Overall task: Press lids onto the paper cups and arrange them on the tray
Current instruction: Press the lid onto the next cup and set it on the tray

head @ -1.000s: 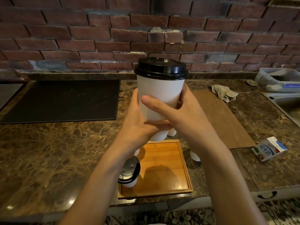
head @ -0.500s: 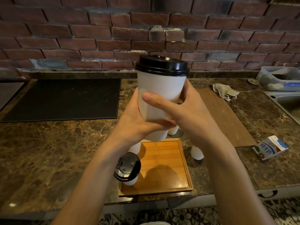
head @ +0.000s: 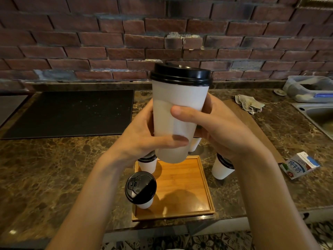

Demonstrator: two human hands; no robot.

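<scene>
A white paper cup (head: 177, 121) with a black lid (head: 180, 74) is being gripped by both hands — left hand (head: 144, 136), right hand (head: 221, 129) — above the wooden tray (head: 189, 179), where two lidded cups (head: 141, 190) are standing.

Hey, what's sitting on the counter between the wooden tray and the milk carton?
In the head view, one white paper cup with a black lid stands on the marble counter between the square wooden tray and the small milk carton.
</scene>
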